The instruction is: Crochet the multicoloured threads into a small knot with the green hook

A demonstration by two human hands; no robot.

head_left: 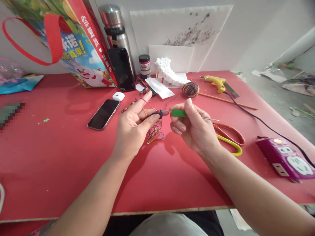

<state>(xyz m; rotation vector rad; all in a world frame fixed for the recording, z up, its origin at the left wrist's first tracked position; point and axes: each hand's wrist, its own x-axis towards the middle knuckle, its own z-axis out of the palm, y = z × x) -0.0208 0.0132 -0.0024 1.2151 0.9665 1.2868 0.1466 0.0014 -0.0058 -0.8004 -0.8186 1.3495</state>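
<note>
My right hand (197, 126) grips a crochet hook (179, 113) by its green handle, its metal shaft pointing left. In my left hand (134, 126) a small dark piece of crochet work (158, 114) is pinched between thumb and fingers. A strand of multicoloured yarn runs over the raised left index finger down to the work, where the hook's tip meets it. Loose yarn (155, 132) hangs in loops under the left hand. Behind the hands lies a ball of multicoloured yarn (190, 89).
On the red table (73, 177) lie a phone (103, 114), an earbud case (118, 96), scissors (230, 144) with red and yellow handles, a glue gun (215, 82) and a purple power box (286, 157). Behind stand a gift bag (86, 65), another phone (122, 69) and a steel flask (112, 18).
</note>
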